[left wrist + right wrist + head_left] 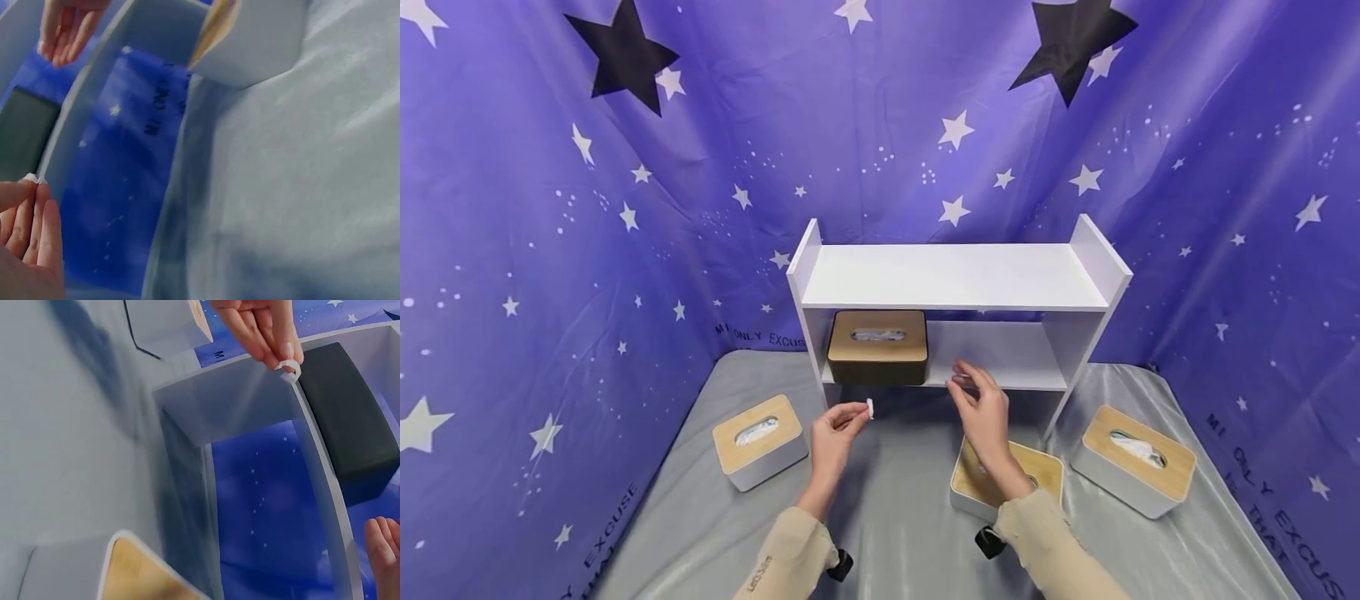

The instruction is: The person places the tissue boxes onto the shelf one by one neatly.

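Note:
My left hand [835, 437] pinches a small white curled scrap [870, 408] between thumb and fingertips, in front of the shelf. The right wrist view shows the scrap [290, 371] as a bent strip, close before the shelf edge. Behind it, a dark tissue box [880, 372] with a wooden lid stands at the left of the lower shelf board [1000, 354]. My right hand [987, 421] hovers in front of that board, right of the dark box, fingers loosely bent and holding nothing visible. Beneath the right forearm lies a white tissue box [1037, 467], its lid partly hidden.
The white two-level shelf [955, 279] stands on a grey cloth [917, 550]. A white tissue box [763, 462] with a wooden lid is to its left, another [1123, 479] to its right. A purple starry curtain [880, 108] encloses the back and sides.

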Tool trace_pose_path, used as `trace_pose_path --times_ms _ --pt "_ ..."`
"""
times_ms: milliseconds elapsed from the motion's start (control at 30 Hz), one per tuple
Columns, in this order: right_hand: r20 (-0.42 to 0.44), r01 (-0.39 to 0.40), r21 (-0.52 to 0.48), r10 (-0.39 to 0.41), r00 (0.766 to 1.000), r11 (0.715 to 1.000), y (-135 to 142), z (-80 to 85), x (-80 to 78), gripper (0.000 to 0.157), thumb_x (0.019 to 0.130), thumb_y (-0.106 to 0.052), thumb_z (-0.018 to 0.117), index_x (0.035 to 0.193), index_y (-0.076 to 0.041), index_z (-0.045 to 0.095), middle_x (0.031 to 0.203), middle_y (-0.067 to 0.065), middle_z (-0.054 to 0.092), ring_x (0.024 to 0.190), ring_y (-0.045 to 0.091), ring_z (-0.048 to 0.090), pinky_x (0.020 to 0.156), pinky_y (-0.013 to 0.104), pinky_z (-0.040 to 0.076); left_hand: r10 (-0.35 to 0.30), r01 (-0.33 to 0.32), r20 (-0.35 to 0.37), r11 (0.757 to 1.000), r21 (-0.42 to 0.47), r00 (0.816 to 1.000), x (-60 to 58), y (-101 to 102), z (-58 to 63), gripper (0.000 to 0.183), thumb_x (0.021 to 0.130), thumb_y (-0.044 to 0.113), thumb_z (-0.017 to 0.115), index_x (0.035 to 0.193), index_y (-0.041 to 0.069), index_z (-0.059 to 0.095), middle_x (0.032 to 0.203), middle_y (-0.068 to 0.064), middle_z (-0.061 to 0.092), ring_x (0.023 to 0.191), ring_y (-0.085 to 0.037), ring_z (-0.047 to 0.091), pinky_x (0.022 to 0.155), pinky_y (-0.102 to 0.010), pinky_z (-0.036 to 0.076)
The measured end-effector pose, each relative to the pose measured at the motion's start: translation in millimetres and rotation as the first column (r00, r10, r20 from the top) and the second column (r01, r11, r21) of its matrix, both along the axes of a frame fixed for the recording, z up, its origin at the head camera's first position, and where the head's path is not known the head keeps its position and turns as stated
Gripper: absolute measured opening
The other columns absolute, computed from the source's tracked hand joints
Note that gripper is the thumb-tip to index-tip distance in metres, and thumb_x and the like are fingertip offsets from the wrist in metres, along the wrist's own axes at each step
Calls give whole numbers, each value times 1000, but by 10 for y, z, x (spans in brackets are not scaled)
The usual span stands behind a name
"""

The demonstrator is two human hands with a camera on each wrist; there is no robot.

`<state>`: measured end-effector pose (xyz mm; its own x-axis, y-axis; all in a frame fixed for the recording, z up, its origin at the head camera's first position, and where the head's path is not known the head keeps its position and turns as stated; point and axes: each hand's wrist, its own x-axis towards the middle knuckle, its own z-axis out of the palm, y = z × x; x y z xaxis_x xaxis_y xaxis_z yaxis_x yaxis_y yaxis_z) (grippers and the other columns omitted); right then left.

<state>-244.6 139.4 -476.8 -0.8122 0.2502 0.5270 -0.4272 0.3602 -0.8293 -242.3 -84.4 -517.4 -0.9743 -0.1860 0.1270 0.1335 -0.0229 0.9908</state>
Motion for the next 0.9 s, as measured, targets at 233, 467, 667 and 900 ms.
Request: trace_pose_path --times_ms 233,467,667,900 --pt "-39 26 34 -24 999 999 274 -84 192 36 86 3 74 121 7 67 110 22 71 94 35 71 79 4 52 -92 84 -65 990 -116 994 25 288 -154 14 77 -2 81 88 -5 73 87 -25 74 70 -5 67 67 -14 55" --pt "-16 71 100 -70 997 992 497 -19 484 36 84 10 72 119 11 67 109 25 70 92 23 71 80 11 56 -188 158 -67 935 -316 980 61 480 -289 20 76 2 83 84 2 65 78 -13 70 68 -1 60 69 -16 55" --pt "-7 144 132 -144 990 981 862 -332 653 36 82 14 71 118 11 67 105 27 70 91 -13 61 78 -1 49 -330 297 -62 906 -301 942 107 593 -400 13 84 -5 73 96 -1 69 91 -19 75 82 -25 73 78 -24 60" --pt "39 222 134 -229 973 966 1174 -583 889 36 81 12 74 116 6 71 101 15 70 88 -19 59 75 -2 48 -429 416 3 873 -254 903 205 695 -508 25 85 -9 70 110 -5 69 107 -23 74 101 -38 71 89 -32 60"
